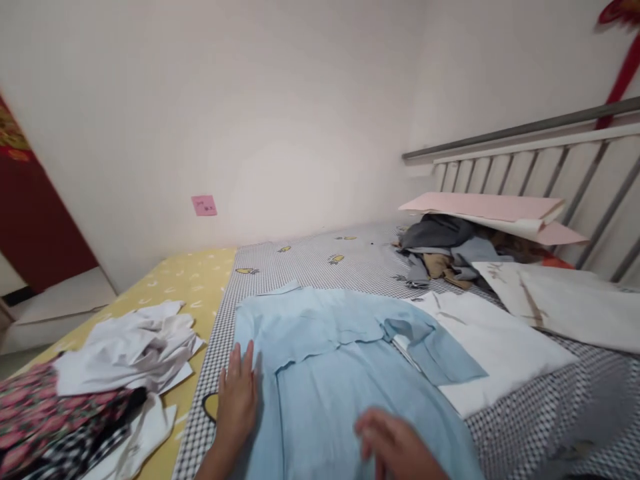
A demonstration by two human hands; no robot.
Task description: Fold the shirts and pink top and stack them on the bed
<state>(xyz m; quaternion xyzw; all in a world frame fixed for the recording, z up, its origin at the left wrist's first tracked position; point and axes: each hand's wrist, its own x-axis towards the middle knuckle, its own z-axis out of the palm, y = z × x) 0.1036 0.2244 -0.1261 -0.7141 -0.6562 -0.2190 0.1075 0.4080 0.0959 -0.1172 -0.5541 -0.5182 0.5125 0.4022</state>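
Note:
A light blue shirt [330, 360] lies spread flat on a bed with a black-and-white checked sheet [310, 263]. My left hand [237, 397] rests flat at the shirt's left edge, fingers stretched out and close together. My right hand [395, 443] hovers over or lies on the lower part of the shirt near the bottom of the view; it is blurred, its fingers loosely bent, and nothing shows in it. One sleeve [433, 350] of the shirt is folded across to the right.
A white folded garment [500, 350] lies right of the shirt. Grey and tan clothes [445, 253] are heaped under pink boards [490, 207] by a metal headboard [575, 160]. At left, white clothes [133, 347] and floral fabric [30, 420] rest on a yellow sheet [195, 277].

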